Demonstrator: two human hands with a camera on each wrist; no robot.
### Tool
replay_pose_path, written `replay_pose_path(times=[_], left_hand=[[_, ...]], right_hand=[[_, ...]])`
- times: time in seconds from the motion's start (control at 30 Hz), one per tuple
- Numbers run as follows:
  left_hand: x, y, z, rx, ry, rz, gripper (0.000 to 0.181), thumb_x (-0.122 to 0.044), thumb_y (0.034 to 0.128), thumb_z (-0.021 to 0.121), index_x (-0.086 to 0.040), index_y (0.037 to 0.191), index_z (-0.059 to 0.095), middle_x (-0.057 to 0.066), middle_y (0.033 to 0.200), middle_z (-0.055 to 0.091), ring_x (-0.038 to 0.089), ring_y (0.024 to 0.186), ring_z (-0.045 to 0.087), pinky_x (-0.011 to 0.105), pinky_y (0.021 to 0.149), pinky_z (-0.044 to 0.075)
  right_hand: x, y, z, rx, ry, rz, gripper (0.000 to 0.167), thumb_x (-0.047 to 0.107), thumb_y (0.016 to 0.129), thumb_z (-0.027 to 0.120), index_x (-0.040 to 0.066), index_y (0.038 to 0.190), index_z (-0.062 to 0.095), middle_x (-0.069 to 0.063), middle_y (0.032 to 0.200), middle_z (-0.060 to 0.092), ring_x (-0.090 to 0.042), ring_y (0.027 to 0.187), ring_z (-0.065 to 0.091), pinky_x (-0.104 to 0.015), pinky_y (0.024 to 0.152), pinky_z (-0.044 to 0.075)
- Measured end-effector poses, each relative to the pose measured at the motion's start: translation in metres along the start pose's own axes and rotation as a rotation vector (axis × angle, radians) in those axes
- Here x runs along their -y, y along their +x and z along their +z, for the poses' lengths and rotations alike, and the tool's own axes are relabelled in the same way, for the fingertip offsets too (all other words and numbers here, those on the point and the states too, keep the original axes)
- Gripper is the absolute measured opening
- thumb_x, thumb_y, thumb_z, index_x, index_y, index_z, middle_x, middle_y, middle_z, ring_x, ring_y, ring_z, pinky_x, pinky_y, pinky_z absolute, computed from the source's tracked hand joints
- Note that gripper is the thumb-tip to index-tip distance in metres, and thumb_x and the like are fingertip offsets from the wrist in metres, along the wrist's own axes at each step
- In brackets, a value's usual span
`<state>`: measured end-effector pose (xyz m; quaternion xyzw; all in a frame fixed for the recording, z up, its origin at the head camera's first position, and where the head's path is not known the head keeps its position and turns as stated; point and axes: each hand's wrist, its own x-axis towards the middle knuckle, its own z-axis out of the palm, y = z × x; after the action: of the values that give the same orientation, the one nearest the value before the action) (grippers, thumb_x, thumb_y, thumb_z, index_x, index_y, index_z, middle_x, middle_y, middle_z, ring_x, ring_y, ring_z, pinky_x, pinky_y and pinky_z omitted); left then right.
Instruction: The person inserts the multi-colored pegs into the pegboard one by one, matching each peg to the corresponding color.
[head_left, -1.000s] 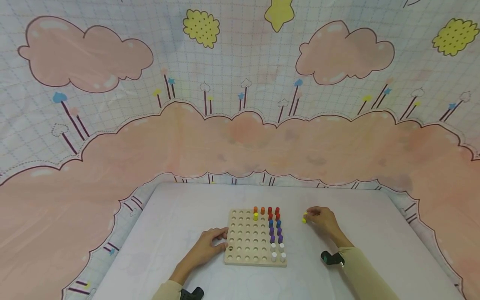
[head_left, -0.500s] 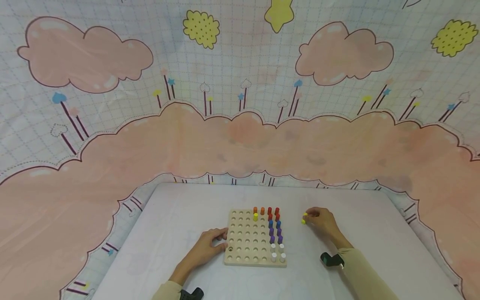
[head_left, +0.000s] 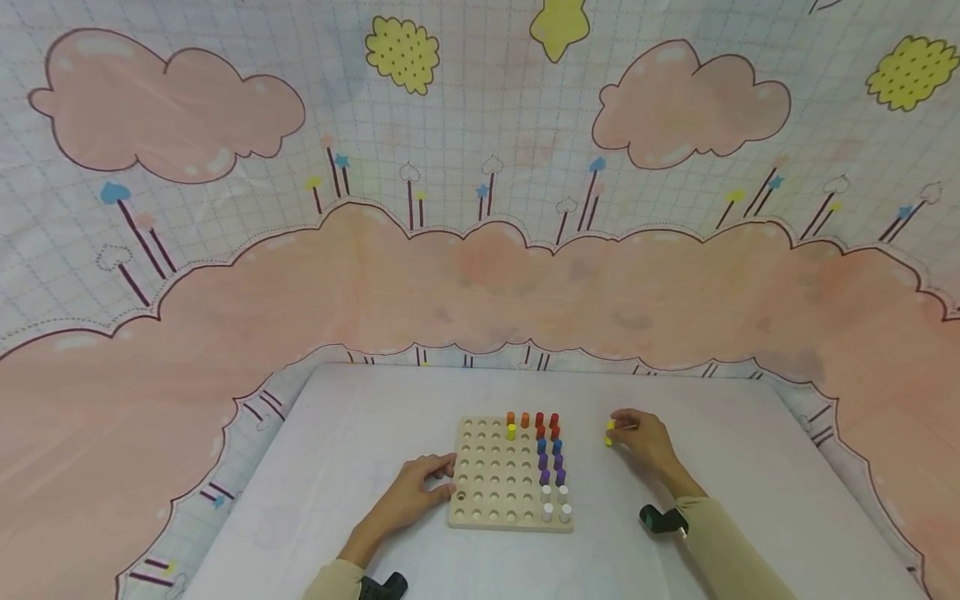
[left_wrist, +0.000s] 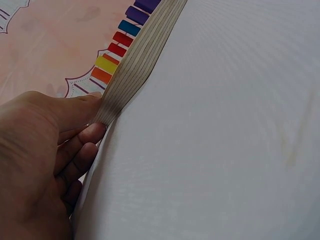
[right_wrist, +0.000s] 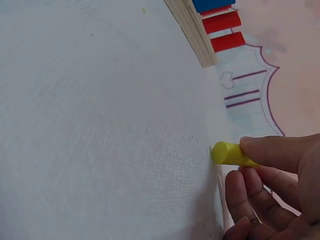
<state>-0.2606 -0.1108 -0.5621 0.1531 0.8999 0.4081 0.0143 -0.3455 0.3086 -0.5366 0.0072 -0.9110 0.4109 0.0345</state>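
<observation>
In the head view, a square wooden pegboard [head_left: 487, 479] lies on the white table. My left hand [head_left: 411, 496] holds its left edge; in the left wrist view the thumb [left_wrist: 80, 107] and fingertips meet the board's corner. To the right of the board, my right hand [head_left: 645, 437] pinches a yellow peg [right_wrist: 227, 153] between thumb and fingers, its free end close to the tabletop. One yellow peg [head_left: 512, 432] stands in the board. Red pegs [head_left: 555, 421], orange pegs [head_left: 525, 421], blue pegs [head_left: 557, 447], purple pegs [head_left: 560, 477] and white pegs [head_left: 566, 512] stand there too.
The white tabletop [head_left: 375, 400] runs back to a patterned cloth [head_left: 420, 283] with pink clouds. A dark wrist camera [head_left: 663, 519] sits on the right forearm, and another dark wrist camera [head_left: 384, 587] on the left.
The right hand has risen very slightly, and the yellow peg in it looks a little more upright. The left hand and the pegboard stay put.
</observation>
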Motion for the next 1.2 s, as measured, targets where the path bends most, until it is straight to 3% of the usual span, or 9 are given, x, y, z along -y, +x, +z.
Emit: replay_pose_path(times=[0.27,0.43,0.67,1.03,1.2], left_hand=[[0.001,0.0,-0.001,0.019,-0.013,-0.006,0.051,-0.031,0.0904,0.069,-0.01,0.136,0.058,-0.015,0.104,0.061,0.005,0.099,0.049,0.042,0.099,0.037],[0.002,0.0,-0.001,0.02,-0.008,-0.004,0.052,-0.032,0.0904,0.069,-0.01,0.136,0.058,-0.015,0.104,0.06,0.005,0.099,0.049,0.042,0.099,0.036],[0.003,0.001,-0.002,0.018,-0.006,0.017,0.052,-0.033,0.0904,0.069,-0.011,0.136,0.058,-0.016,0.104,0.061,0.005,0.099,0.05,0.042,0.098,0.035],[0.001,0.0,-0.003,0.015,-0.008,0.027,0.052,-0.03,0.0902,0.069,-0.009,0.135,0.058,-0.014,0.103,0.061,0.006,0.098,0.05,0.041,0.098,0.036],[0.001,0.001,-0.003,0.019,-0.007,0.021,0.052,-0.032,0.0908,0.069,-0.01,0.136,0.058,-0.014,0.104,0.061,0.008,0.1,0.05,0.042,0.098,0.036]], right_hand=[[0.003,-0.001,0.001,-0.004,0.039,0.01,0.024,0.011,0.079,0.076,0.0,0.1,0.071,-0.01,0.089,0.07,-0.017,0.079,0.062,-0.023,0.068,0.044],[0.001,-0.002,0.003,0.023,0.058,0.078,0.026,0.01,0.083,0.074,0.0,0.107,0.069,-0.012,0.097,0.069,-0.018,0.084,0.061,-0.024,0.067,0.047],[0.004,-0.003,0.004,0.023,0.098,0.096,0.027,0.009,0.085,0.072,0.0,0.111,0.068,-0.014,0.101,0.069,-0.017,0.083,0.062,-0.025,0.063,0.051],[0.014,-0.005,0.0,-0.021,0.03,0.035,0.024,0.015,0.087,0.073,0.005,0.108,0.07,-0.009,0.099,0.069,-0.021,0.09,0.062,-0.025,0.069,0.047],[0.023,-0.008,-0.001,-0.026,0.046,0.004,0.023,0.017,0.088,0.072,0.006,0.108,0.069,-0.01,0.1,0.069,-0.023,0.091,0.062,-0.027,0.073,0.048]])
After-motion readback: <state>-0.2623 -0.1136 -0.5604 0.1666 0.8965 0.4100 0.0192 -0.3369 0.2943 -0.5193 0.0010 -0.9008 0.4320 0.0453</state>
